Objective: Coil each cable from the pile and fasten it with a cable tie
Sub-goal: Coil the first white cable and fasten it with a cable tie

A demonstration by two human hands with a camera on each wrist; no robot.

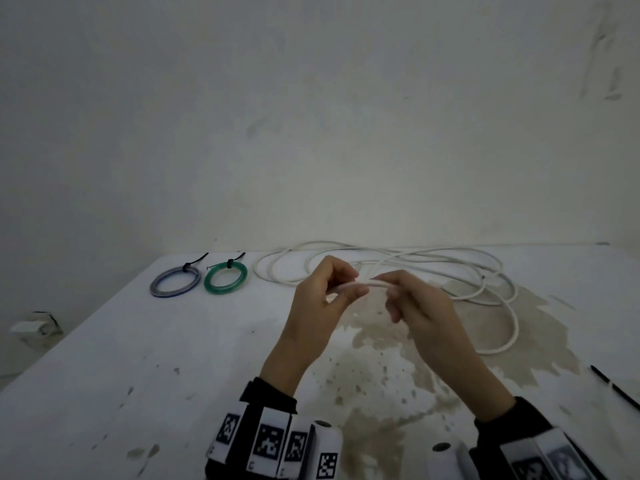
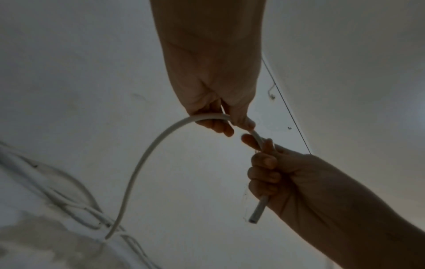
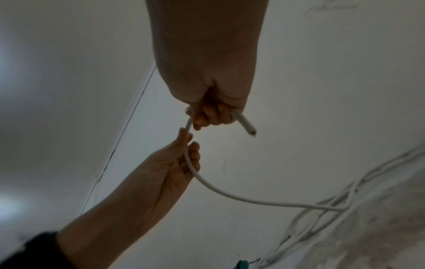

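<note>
Both hands are raised above the table [image 1: 145, 358] at frame centre of the head view, holding the free end of the white cable [image 1: 360, 284]. Left hand [image 1: 322, 296] pinches the cable between thumb and fingertips; right hand [image 1: 420, 306] has its fingers curled round it, with the cut end [image 2: 254, 219] sticking out below the palm in the left wrist view. The two grips sit just beside each other, so the short held span runs roughly left to right across the frame. From the left hand the cable arcs away and drops to the loose white pile [image 1: 433, 268] lying beyond the hands, centre to right of frame. Judgement: the first loop is about to be formed; the slack lies on the far side, so it must be drawn toward the person, and the left hand is the one nearer the running length. Two finished coils, a blue-grey coil [image 1: 175, 282] and a green coil [image 1: 225, 278], lie tied at left. A black cable tie [image 1: 614, 388] lies at the lower right edge, nearest the right hand.
</note>
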